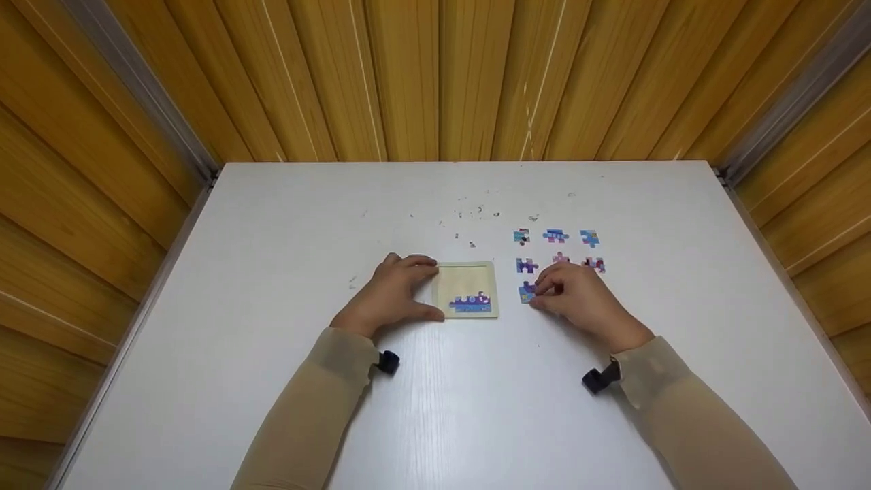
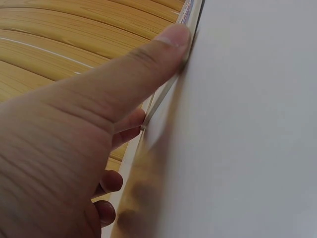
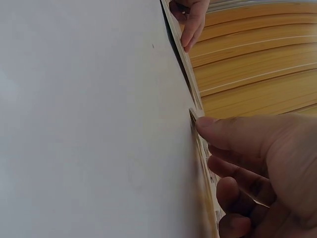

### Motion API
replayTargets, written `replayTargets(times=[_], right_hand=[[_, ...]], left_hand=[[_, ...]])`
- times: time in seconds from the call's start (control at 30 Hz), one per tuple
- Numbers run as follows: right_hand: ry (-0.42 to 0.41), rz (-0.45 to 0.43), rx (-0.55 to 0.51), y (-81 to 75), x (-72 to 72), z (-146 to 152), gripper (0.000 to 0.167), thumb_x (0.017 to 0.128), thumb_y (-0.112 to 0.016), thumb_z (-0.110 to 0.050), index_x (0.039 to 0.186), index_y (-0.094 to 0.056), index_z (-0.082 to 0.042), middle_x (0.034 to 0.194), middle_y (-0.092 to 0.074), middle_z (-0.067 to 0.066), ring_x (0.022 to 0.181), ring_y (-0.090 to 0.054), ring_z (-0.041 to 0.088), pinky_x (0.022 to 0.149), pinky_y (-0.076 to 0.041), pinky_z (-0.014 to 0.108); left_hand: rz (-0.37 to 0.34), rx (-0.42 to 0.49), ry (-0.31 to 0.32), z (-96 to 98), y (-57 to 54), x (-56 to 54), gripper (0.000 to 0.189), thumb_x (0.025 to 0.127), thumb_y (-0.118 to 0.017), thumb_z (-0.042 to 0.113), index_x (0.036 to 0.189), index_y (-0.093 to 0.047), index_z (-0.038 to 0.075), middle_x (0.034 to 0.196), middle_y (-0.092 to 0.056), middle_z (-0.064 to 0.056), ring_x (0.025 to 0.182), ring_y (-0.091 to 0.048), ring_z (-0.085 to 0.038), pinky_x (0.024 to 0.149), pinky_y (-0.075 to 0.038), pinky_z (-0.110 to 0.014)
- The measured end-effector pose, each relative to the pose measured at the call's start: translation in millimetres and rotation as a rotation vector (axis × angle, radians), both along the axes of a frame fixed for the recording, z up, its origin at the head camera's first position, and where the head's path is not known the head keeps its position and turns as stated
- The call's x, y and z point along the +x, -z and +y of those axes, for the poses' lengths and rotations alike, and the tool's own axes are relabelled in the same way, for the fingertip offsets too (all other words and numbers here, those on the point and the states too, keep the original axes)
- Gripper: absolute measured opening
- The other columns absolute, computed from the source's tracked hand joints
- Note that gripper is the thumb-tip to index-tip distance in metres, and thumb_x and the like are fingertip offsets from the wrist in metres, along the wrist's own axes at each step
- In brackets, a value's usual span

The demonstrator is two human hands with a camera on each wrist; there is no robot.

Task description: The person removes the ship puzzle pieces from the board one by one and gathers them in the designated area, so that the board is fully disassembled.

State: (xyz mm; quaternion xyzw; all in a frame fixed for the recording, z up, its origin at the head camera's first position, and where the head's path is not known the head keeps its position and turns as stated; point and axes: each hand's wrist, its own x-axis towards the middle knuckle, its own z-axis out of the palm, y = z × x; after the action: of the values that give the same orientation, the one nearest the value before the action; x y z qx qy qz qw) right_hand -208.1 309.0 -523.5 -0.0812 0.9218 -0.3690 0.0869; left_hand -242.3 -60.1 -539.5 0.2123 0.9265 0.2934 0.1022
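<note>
My left hand (image 1: 391, 292) holds the left side of a square, pale wooden puzzle tray (image 1: 495, 289), thumb at the near corner and fingertips at the far one. Joined purple and blue jigsaw pieces (image 1: 469, 305) lie along the near edge inside the tray. To its right, my right hand (image 1: 578, 292) pinches a blue and purple jigsaw piece (image 1: 525, 294) between thumb and fingers. In the right wrist view the piece's edge (image 3: 193, 115) shows at the thumb tip, slightly tilted from the white surface. Part of the piece is hidden behind the fingers.
Beyond the right hand, loose jigsaw pieces lie in rows, among them a blue one (image 1: 555, 235), a blue-orange one (image 1: 590, 237) and a purple one (image 1: 526, 265). Dark specks mark the white table (image 1: 306, 204) behind the tray. Wood-patterned panels (image 1: 408, 82) enclose it.
</note>
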Motion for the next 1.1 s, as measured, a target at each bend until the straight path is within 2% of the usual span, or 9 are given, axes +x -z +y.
replayTargets(times=[0.1,0.3,0.47,0.7,0.83,1.1], right_hand=[[-0.008,0.008,0.012,0.9,-0.3,0.0,0.005,0.096,-0.091,-0.017,0.1,-0.089,-0.016,0.125,-0.076,0.005,0.115,-0.066,0.027,0.095,-0.056,0.035],[-0.016,0.036,0.052,1.8,-3.7,-0.7,0.004,0.095,-0.091,-0.017,0.096,-0.087,-0.015,0.121,-0.077,0.006,0.116,-0.068,0.028,0.104,-0.054,0.044],[0.002,0.013,0.055,0.4,-3.6,-1.3,0.005,0.094,-0.091,-0.017,0.097,-0.087,-0.016,0.124,-0.074,0.005,0.118,-0.065,0.029,0.105,-0.053,0.046],[0.015,-0.005,0.033,-4.4,-2.5,-3.4,0.008,0.095,-0.091,-0.019,0.102,-0.086,-0.018,0.123,-0.072,0.003,0.11,-0.059,0.027,0.093,-0.051,0.037],[0.01,0.039,0.026,-6.6,-3.1,-6.1,0.01,0.096,-0.091,-0.019,0.103,-0.085,-0.017,0.12,-0.073,0.005,0.104,-0.058,0.026,0.085,-0.048,0.032],[-0.009,0.057,0.015,-15.9,0.5,-20.7,0.01,0.097,-0.091,-0.021,0.105,-0.085,-0.02,0.126,-0.074,0.002,0.1,-0.058,0.024,0.081,-0.049,0.031]], left_hand=[[0.005,0.003,0.007,-0.7,0.9,0.1,0.092,0.079,-0.104,0.049,0.158,-0.068,0.019,0.17,-0.059,0.006,0.143,-0.049,-0.025,0.125,-0.046,-0.044],[0.02,0.016,0.019,-2.7,0.9,-0.1,0.092,0.079,-0.104,0.05,0.157,-0.069,0.018,0.169,-0.06,0.007,0.14,-0.049,-0.025,0.123,-0.045,-0.044],[0.02,0.011,0.021,-2.1,1.5,-0.8,0.092,0.079,-0.103,0.051,0.158,-0.068,0.018,0.169,-0.06,0.007,0.14,-0.049,-0.025,0.122,-0.046,-0.044],[0.018,0.008,0.011,-1.6,-0.1,-1.0,0.093,0.079,-0.104,0.051,0.158,-0.069,0.017,0.169,-0.06,0.006,0.14,-0.049,-0.026,0.123,-0.046,-0.045],[0.019,0.01,0.004,-1.2,-1.3,-0.8,0.093,0.079,-0.104,0.05,0.158,-0.068,0.018,0.169,-0.06,0.006,0.141,-0.048,-0.026,0.123,-0.046,-0.045],[0.011,0.0,-0.001,0.7,0.9,0.4,0.092,0.079,-0.104,0.049,0.158,-0.069,0.019,0.169,-0.06,0.007,0.142,-0.049,-0.024,0.124,-0.046,-0.044]])
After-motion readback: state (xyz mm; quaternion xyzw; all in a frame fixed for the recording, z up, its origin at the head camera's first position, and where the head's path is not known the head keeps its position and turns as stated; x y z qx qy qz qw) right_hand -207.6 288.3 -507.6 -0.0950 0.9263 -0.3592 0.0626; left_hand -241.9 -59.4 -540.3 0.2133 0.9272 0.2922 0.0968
